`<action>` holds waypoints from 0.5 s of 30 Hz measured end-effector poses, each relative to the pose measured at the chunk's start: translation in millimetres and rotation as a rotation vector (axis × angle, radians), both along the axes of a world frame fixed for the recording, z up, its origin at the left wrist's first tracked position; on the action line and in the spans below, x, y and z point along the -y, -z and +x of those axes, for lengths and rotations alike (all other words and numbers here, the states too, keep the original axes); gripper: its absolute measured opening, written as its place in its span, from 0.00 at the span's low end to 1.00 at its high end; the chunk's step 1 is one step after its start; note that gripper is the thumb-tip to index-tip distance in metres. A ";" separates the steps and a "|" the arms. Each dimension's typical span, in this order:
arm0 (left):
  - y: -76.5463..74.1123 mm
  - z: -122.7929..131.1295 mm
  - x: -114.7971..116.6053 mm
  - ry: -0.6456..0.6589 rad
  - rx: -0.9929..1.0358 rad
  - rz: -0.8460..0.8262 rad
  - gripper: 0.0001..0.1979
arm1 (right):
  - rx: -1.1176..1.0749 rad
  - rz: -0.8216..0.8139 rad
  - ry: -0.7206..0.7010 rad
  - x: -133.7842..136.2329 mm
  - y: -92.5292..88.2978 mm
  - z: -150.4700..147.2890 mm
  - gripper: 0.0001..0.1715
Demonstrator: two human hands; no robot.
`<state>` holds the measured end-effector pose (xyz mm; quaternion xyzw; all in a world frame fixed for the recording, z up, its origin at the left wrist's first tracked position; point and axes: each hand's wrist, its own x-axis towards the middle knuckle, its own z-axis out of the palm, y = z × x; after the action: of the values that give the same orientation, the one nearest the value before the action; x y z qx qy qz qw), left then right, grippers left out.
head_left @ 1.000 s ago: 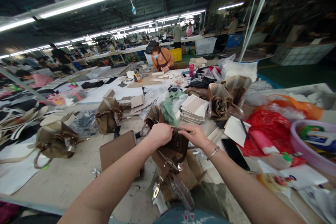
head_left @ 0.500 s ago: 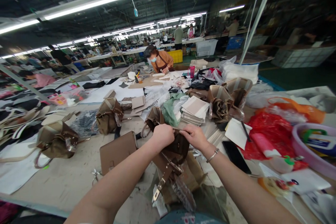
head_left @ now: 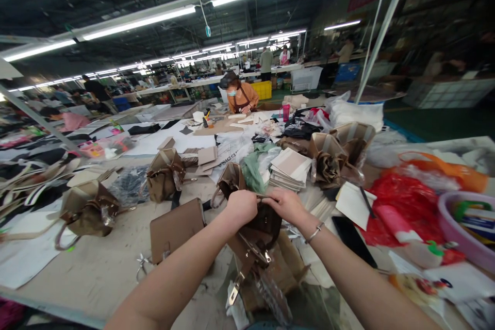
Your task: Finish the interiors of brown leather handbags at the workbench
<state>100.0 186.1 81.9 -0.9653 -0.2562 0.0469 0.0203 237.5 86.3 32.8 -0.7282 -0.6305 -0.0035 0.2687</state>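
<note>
A dark brown bag (head_left: 266, 221) with metal fittings and a hanging strap stands in front of me. My left hand (head_left: 242, 207) is closed on its top edge. Close beside it, my right hand (head_left: 285, 204) pinches the same edge, a bracelet on the wrist. The fingertips of both hands nearly meet. Behind my left hand is another open brown bag (head_left: 231, 178). A flat brown panel (head_left: 176, 229) lies to the left, with scissors (head_left: 142, 263) at its lower corner. The bag's inside is mostly hidden by my hands.
More brown bags stand left (head_left: 88, 206) and back right (head_left: 328, 157). Stacked pale panels (head_left: 290, 167) lie beyond my hands. At right are a black phone (head_left: 353, 240), red plastic (head_left: 406, 193) and a purple basin (head_left: 448, 221). A person (head_left: 243, 95) works across the table.
The camera view has shifted slightly, so the scene sits a little lower and mostly further right. Both hands keep their hold on the bag's edge, and their fingertips are closer together.
</note>
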 end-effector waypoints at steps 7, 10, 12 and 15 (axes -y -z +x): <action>-7.0 -19.0 -11.6 0.128 0.054 0.058 0.16 | -0.012 0.047 -0.057 0.2 2.1 0.3 0.20; -8.6 -24.2 -14.4 0.142 0.109 0.096 0.18 | -0.018 0.061 -0.074 -0.8 0.0 -2.9 0.20; -8.6 -25.2 -14.9 0.142 0.138 0.109 0.18 | -0.020 0.066 -0.088 -1.3 -0.2 -4.7 0.21; -8.5 -22.7 -15.6 0.113 0.163 0.110 0.18 | -0.016 0.068 -0.092 -1.6 0.9 -6.2 0.22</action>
<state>77.3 201.7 90.5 -0.9763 -0.2042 -0.0471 0.0548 231.3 87.9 31.9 -0.6890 -0.6605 -0.0068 0.2981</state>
